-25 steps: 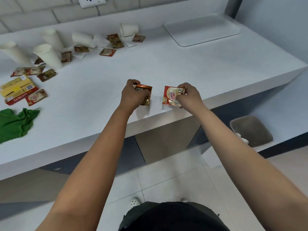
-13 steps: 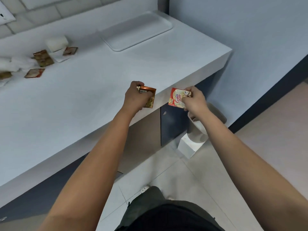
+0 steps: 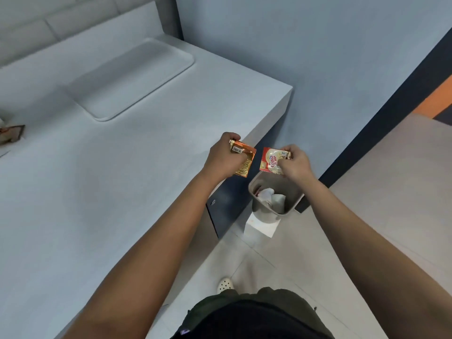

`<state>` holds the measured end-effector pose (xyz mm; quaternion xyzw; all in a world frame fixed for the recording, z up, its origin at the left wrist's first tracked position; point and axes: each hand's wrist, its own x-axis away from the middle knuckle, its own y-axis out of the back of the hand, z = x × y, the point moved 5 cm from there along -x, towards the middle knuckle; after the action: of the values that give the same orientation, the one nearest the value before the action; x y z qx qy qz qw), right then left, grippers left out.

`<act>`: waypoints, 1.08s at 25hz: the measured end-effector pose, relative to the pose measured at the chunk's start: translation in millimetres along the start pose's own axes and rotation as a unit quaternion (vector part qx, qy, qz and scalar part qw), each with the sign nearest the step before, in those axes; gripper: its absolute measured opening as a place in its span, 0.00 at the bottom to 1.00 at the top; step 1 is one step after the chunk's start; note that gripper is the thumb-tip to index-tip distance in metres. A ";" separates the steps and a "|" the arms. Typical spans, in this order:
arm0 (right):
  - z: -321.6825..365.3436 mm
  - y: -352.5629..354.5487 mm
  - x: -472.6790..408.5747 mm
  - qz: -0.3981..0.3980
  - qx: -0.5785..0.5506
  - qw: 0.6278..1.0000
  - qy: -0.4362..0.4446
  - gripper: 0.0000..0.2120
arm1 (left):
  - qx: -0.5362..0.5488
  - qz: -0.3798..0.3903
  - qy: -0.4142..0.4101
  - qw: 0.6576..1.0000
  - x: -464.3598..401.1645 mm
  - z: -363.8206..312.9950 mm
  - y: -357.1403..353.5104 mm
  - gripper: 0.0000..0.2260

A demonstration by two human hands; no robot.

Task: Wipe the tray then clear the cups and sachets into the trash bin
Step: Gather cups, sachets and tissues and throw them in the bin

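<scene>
Left hand [image 3: 221, 155] fingers pinch an orange foil sachet [image 3: 244, 160] over the white bench [image 3: 122, 167] edge; right hand [image 3: 294, 162] fingers pinch a red-and-cream creamer sachet [image 3: 271, 161] above the grey plastic trash bin [image 3: 291, 192]. Best carry the left one over the opening before letting both go

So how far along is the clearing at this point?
Done: the white rectangular tray lies bare, and the grey trash bin already holds white crumpled waste. In hand: the left hand grips an orange-brown sachet, the right hand a red-and-cream creamer sachet, both near the bin. Left: one brown sachet shows on the white counter.
</scene>
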<state>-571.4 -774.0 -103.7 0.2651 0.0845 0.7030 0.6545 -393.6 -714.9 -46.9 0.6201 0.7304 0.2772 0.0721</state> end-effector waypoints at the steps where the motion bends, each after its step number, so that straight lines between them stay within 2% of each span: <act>1: -5.8 3.1 -8.1 -0.013 -0.003 1.000 -0.010 0.14 | -0.006 0.018 -0.009 1.000 -8.8 -1.5 -8.0 0.22; 3: -20.0 9.0 -25.1 -0.037 -0.004 0.999 -0.035 0.13 | -0.017 0.047 -0.014 0.999 -24.6 0.4 -24.9 0.24; 7: -48.2 18.2 -54.1 -0.028 0.019 0.997 -0.071 0.13 | -0.091 0.086 -0.013 0.992 -46.5 7.9 -61.9 0.28; 10: -73.7 22.6 -83.8 -0.005 0.044 0.996 -0.083 0.11 | -0.121 0.099 0.024 0.987 -71.8 16.4 -89.9 0.24; 15: -110.9 21.9 -127.2 0.056 0.093 0.989 -0.102 0.11 | -0.132 0.100 0.095 0.982 -106.4 32.8 -128.9 0.17; 19: -129.0 17.7 -153.1 0.105 0.120 0.982 -0.106 0.15 | -0.108 0.089 0.136 0.981 -135.5 40.6 -153.0 0.17; 22: -140.6 16.6 -164.9 0.138 0.142 0.975 -0.099 0.12 | -0.078 0.090 0.173 0.978 -143.8 44.8 -163.5 0.20; 27: -164.7 17.9 -172.9 0.174 0.153 0.967 -0.105 0.11 | -0.100 0.067 0.194 0.974 -136.3 57.4 -170.7 0.16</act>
<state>-666.2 -905.6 -279.9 0.4448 0.0745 0.7532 0.4788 -485.6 -838.9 -211.8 0.5914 0.6559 0.4683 -0.0281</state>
